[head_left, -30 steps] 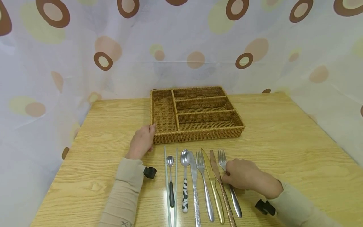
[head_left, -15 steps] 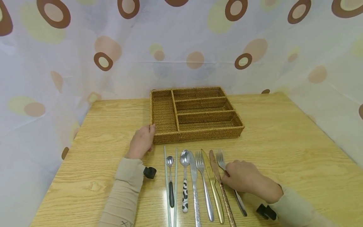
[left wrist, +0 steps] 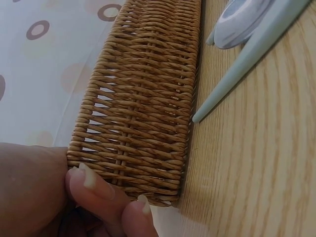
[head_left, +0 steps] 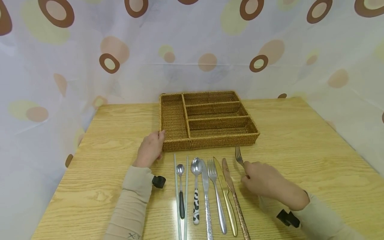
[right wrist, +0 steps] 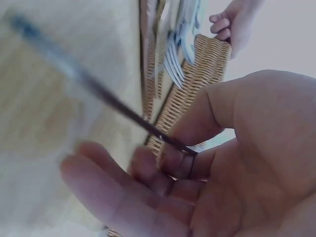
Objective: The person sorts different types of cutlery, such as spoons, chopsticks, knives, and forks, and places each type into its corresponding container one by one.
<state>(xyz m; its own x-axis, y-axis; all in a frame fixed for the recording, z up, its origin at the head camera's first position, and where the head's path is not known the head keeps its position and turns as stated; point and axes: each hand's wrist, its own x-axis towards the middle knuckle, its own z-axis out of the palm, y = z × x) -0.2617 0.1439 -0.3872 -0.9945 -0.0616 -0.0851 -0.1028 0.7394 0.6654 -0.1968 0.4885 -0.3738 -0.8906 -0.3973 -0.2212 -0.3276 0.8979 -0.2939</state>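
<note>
With my left hand (head_left: 151,150) I grip the near left corner of a brown woven cutlery tray (head_left: 210,142), thumb on the rim. The left wrist view shows the fingertips (left wrist: 98,187) against its wicker wall. My right hand (head_left: 265,181) pinches a silver fork (head_left: 238,156) between thumb and finger, its tines toward the tray. In the right wrist view the fork's handle is blurred and lifted off the table. Left of this hand lie a bronze knife (head_left: 235,196), a gold knife (head_left: 225,193) and another silver fork (head_left: 217,196).
Further left on the wooden table (head_left: 114,133) lie a silver knife (head_left: 206,193), a spoon with a spotted handle (head_left: 196,200), a small black-handled spoon (head_left: 181,200) and two pale green chopsticks (head_left: 176,196). A patterned curtain (head_left: 186,43) stands behind the tray, which has several compartments.
The right hand has lifted the fork from the right end of the row and moved it slightly away and to the right. The left hand and the tray stay in place.
</note>
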